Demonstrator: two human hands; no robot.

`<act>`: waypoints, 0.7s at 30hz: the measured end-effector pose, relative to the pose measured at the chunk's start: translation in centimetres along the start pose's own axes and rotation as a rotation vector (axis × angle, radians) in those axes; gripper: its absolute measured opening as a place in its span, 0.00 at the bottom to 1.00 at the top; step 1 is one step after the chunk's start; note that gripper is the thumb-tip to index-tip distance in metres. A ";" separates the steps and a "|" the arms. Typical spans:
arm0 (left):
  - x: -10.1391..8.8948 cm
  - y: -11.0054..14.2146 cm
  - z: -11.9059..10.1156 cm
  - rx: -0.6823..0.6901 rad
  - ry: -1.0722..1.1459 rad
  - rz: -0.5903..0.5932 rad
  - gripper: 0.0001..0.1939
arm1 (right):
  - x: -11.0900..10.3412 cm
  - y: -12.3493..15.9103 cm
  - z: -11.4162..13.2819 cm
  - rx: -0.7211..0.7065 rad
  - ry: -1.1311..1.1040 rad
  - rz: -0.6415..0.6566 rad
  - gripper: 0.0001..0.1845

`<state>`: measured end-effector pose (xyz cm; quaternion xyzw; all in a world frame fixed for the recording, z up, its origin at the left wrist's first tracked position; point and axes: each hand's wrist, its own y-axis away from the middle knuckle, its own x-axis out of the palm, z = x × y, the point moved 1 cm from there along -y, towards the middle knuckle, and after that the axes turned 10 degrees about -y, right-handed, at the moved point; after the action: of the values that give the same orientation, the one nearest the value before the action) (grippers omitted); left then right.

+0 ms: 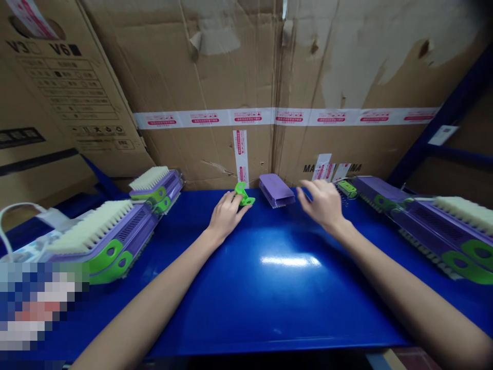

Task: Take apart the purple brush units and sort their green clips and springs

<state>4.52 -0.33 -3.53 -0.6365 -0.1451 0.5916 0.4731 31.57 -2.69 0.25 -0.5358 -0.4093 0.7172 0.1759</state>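
My left hand (226,211) is closed on a small bright green plastic bracket (242,189), pinched near the back of the blue table. Just right of it lies a purple plastic brush body (275,189), with pale bristles showing under its front edge. My right hand (322,203) hovers right of that body, fingers apart and slightly blurred. It appears to hold nothing. Beyond its wrist sits a green clip-like part (347,188) with small metal pieces beside it, partly hidden by the hand.
Purple-and-green brushes with cream bristles (98,226) line the left side; others (442,226) stand at right. A white cable (19,205) loops at far left. Tall cardboard (215,77) walls the back of the blue table (239,298). A blue frame post (442,108) rises at right.
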 end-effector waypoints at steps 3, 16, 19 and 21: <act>-0.6 0.0 -1.3 0.088 0.053 -0.078 0.17 | 0.6 0.6 4.5 -0.059 -0.352 0.028 0.17; -2.0 0.3 -3.9 0.246 0.197 -0.113 0.21 | 0.8 1.9 8.7 0.115 -0.688 0.048 0.15; -2.2 0.1 -4.4 0.315 0.179 -0.133 0.23 | 0.4 1.5 8.2 0.108 -0.685 -0.046 0.15; -2.3 0.0 -4.7 0.358 0.158 -0.130 0.24 | 0.1 0.8 7.1 0.108 -0.634 -0.095 0.16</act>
<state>8.08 -4.04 -2.77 -0.5759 -0.0409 0.5245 0.6257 25.22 -5.97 0.21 -0.2557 -0.4297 0.8601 0.1011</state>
